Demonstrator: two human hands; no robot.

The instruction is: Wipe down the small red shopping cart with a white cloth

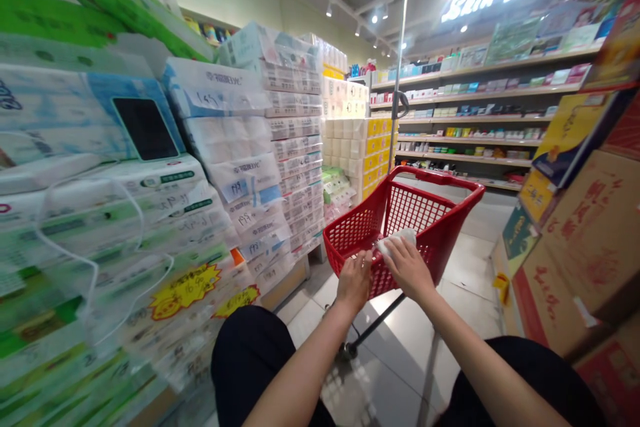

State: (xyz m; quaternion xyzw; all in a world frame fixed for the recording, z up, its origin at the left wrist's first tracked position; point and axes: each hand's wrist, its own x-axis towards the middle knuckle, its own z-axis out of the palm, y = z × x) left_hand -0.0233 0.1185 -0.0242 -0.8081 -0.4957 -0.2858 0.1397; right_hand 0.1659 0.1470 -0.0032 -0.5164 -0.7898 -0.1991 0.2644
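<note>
A red plastic shopping cart with perforated basket walls stands in front of me on a dark metal frame. My left hand is closed over the basket's near rim, its fingers bent over the edge. Slightly right of it, my right hand presses a crumpled white cloth against the same rim; whether it is fabric or paper I cannot tell. The cloth is partly covered by my fingers. Both forearms reach forward between my dark-clad knees.
Tall stacks of packaged tissue line the left side. A phone leans there beside a white cable. Cardboard boxes are piled at right. Behind the cart are product shelves and a pole above pale floor tiles.
</note>
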